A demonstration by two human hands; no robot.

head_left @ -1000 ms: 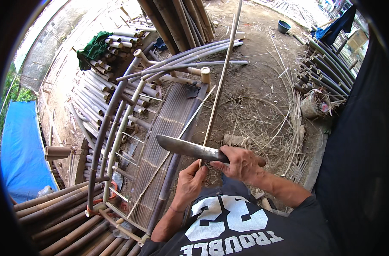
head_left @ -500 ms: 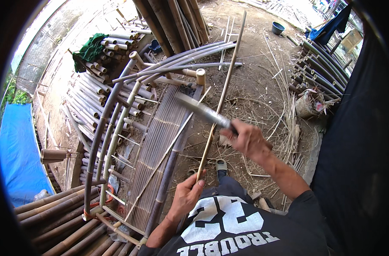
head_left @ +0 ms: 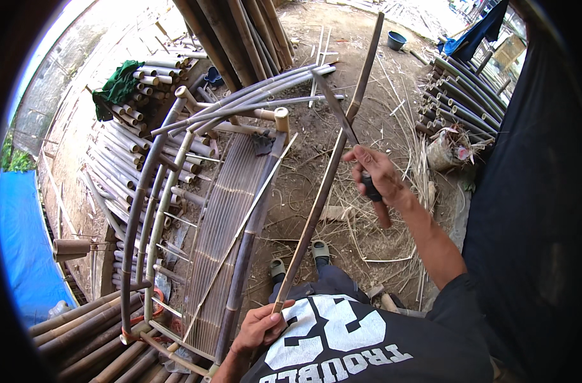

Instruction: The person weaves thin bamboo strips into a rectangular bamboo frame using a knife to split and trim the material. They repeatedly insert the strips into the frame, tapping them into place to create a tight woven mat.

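A long split bamboo strip slants away from me, its near end against my body. My left hand is closed around the strip near that end, at waist height. In my right hand is a machete, gripped by a handle with black wrapping. The blade points away and to the left, crossing the strip in its upper part; whether it is cutting in or only touching, I cannot tell. Left of the strip stands a bamboo bench with a slatted seat, a loose thin pale strip lying across it.
Stacked bamboo poles lie beyond the bench, with more poles at the far right. Tall poles lean at the back. Shavings litter the dirt floor. A dark bucket stands far off; a black cloth hangs at right.
The machete has turned from pointing left to pointing away, farther up the strip. My left hand has slid down and left toward my body. The strip now shows a broader dark face.
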